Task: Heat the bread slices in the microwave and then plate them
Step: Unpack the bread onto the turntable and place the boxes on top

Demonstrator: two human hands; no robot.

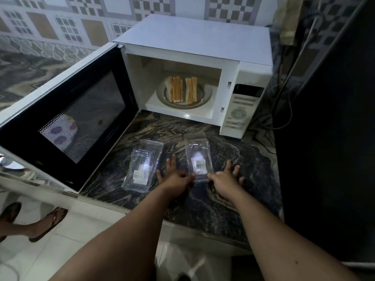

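Both my hands are low on the dark marbled counter (pixel 233 199), working the near end of the right clear plastic tray (pixel 199 159). My left hand (pixel 176 177) pinches the tray's near left corner between thumb and a curled finger, while its other fingers (pixel 171 162) point forward, spread flat on the counter between the two trays. My right hand (pixel 225 177) pinches the near right corner the same way, remaining fingers (pixel 233 169) splayed on the stone just right of the tray. The tray lies flat, barcode sticker up, running straight away from my fingertips.

A second clear plastic tray (pixel 143 166) lies just left of my left fingers, slightly angled, untouched, also with a label.

Bread slices (pixel 183 89) are well beyond my fingertips, inside the white microwave (pixel 203 57), standing on edge in two groups on the round turntable plate (pixel 205 96). Microwave door (pixel 67 116) hangs wide open to the left of my left hand. Control panel (pixel 240 110) sits ahead and right of my right fingers.

Sandalled feet (pixel 46 224) on the tiled floor, far lower left.
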